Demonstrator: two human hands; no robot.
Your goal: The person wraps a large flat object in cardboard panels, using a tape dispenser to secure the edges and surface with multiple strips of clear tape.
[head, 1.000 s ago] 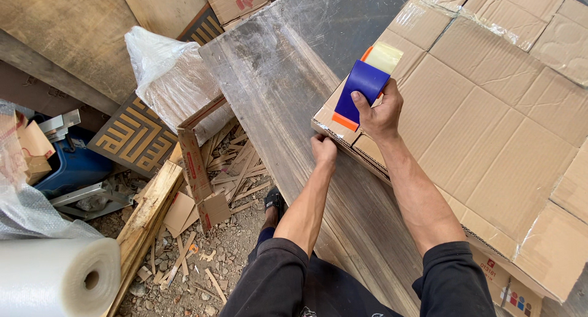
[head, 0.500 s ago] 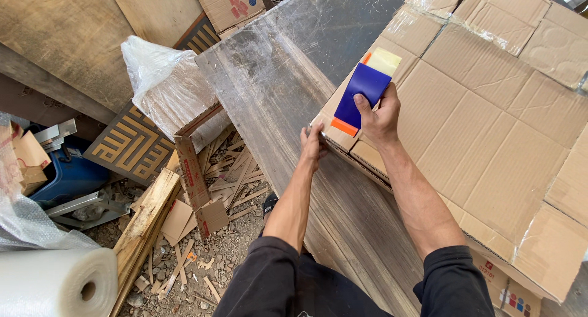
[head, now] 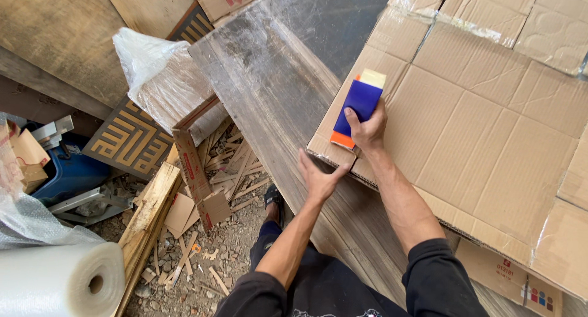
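Dusty ground (head: 239, 256) strewn with wood scraps, splinters and torn cardboard fills the lower middle, seen from above. Rough wooden boards (head: 55, 29) lean at the upper left, with a dark panel (head: 131, 139) bearing a gold maze pattern beside them and a blue bin (head: 70, 173) further left. At the bottom left lies a roll of bubble wrap (head: 61, 280). A bundle in clear plastic (head: 165, 78) sits just left of a large slab wrapped in clear film (head: 288, 72), which runs diagonally across the middle. Flattened cardboard sheets (head: 490, 121), patched with clear tape, cover the slab's right part.

On the cardboard's near-left corner, the right hand (head: 367, 130) grips a blue tape dispenser (head: 358, 105) with an orange end and a pale roll at its far end, fingers wrapped around it, pressing it onto the sheet. The left hand (head: 318, 179) is spread open, its fingers touching the cardboard's edge just below the dispenser. Dark sleeves show at the bottom.
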